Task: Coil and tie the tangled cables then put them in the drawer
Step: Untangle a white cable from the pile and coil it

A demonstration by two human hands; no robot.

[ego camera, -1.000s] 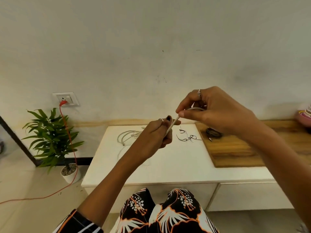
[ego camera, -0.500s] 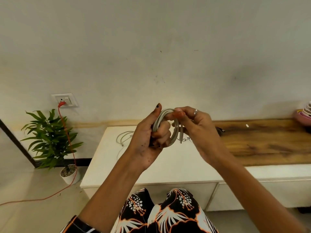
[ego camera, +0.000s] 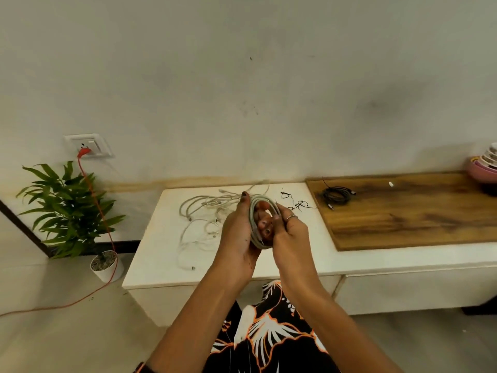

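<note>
A grey cable coil [ego camera: 255, 211] stands upright between both hands above the white cabinet top [ego camera: 161, 254]. My left hand [ego camera: 239, 235] holds the coil's left side, fingers curled through the loop. My right hand [ego camera: 289, 235] grips its right side. Behind them several white cables [ego camera: 204, 208] lie tangled on the cabinet. A thin black wire tangle [ego camera: 295, 203] lies to the right of the hands. A coiled black cable [ego camera: 336, 195] rests on the wooden board [ego camera: 416, 216]. Two drawer fronts [ego camera: 403, 289] show under the top, closed.
A potted plant [ego camera: 67, 205] stands on the floor at the left. An orange cord [ego camera: 102, 227] runs from the wall socket [ego camera: 90, 146] down across the floor. Stacked bowls [ego camera: 484, 168] sit at the far right of the board.
Both hands have dropped lower with the grey cable. It went from a stretched strand to a full coil held upright between them.
</note>
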